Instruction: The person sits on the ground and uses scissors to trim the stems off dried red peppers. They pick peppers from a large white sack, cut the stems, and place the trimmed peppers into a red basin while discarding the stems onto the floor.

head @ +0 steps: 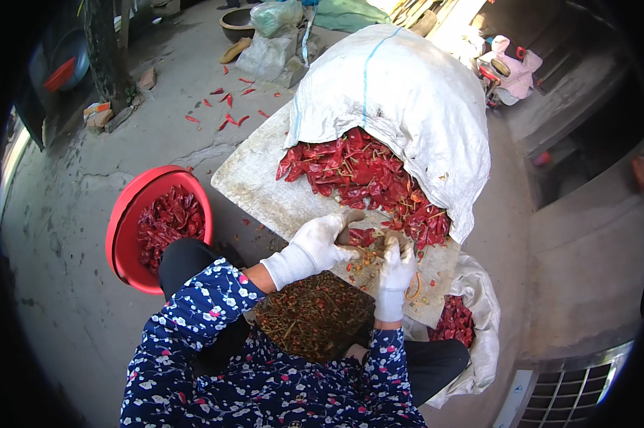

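Note:
Both my hands wear white knit gloves with soiled fingertips, over the near edge of a pale board [258, 187]. A dried red chili pepper [360, 237] lies between them. My left hand [327, 241] has its thumb and fingers curved around the pepper's left end; whether they close on it is unclear. My right hand [397, 259] has its fingers bent at the stem end, which they partly hide. Just beyond, a heap of dried red chilies [354, 166] spills from a white woven sack [397, 91] onto the board.
A red plastic basin [120, 235] of chilies stands at the left. Stems and bits [316, 315] fill a dark area below my hands. An open white sack [485, 321] with chilies is at the right. Loose chilies [230, 117], a stone block [268, 53] and a tree trunk [105, 53] are farther off.

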Available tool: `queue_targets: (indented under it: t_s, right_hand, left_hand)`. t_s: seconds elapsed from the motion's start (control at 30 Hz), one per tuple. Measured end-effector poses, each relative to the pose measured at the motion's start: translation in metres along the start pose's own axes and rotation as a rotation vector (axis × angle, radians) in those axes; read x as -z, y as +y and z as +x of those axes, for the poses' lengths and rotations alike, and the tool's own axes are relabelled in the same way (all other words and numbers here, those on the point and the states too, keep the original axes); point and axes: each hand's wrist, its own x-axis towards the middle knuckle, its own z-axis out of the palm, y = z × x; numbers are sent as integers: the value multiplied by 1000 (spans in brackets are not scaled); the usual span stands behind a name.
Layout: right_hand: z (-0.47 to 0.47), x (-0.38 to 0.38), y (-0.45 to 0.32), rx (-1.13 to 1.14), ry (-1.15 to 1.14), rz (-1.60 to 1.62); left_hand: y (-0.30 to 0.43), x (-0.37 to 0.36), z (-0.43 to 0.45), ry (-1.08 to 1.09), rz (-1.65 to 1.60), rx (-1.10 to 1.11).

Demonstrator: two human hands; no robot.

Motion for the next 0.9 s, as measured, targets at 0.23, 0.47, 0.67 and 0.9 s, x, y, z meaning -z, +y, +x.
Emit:
queue_targets:
  t_s: [0.23, 0.47, 0.67, 0.9]
  right_hand:
    - [-28, -25, -43, -53, -88, 41]
    - [-33, -14, -45, 527, -135, -682]
    - [-22, 3, 8, -618, -63, 952]
    - [4, 50, 54, -25, -493, -526]
  left_hand:
    - [-2, -10, -5, 68, 268, -220]
    - [2, -7, -9, -132, 300, -131]
    - [14, 9, -11, -422, 59, -418]
    - [16, 43, -15, -174, -88, -184]
